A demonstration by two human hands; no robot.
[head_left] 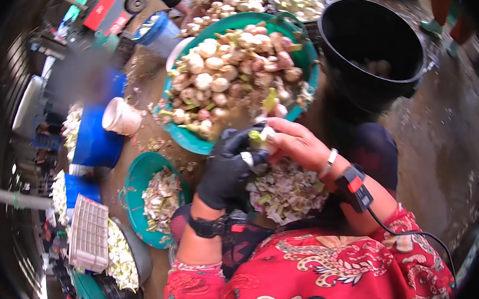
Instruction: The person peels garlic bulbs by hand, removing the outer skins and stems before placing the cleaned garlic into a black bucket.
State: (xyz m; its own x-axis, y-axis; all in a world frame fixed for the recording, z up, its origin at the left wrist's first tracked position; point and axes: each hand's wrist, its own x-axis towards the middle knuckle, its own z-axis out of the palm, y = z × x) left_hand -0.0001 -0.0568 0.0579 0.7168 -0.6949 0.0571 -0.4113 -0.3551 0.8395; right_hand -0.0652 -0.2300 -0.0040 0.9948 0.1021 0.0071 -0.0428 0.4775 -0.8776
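Observation:
My left hand (225,170), in a black glove with a white band round one finger, grips a pale bulb (260,139) with a green shoot. My right hand (302,143) is bare, and its thumb and fingers pinch the same bulb from the other side; a blade, if any, cannot be made out. Just beyond both hands a wide teal tub (189,137) holds a heap of unpeeled bulbs (222,72) with brownish-pink skins and some green shoots. Below the hands, between my legs, lies a pile of pinkish-white peelings (288,193).
A black bucket (370,97) with a few pale bulbs inside stands at the right. At left are a teal basin (137,213) of peelings, blue tubs (95,138), a white bucket (120,116) and a plastic crate (88,234). A co-worker's arm (182,9) shows at the top.

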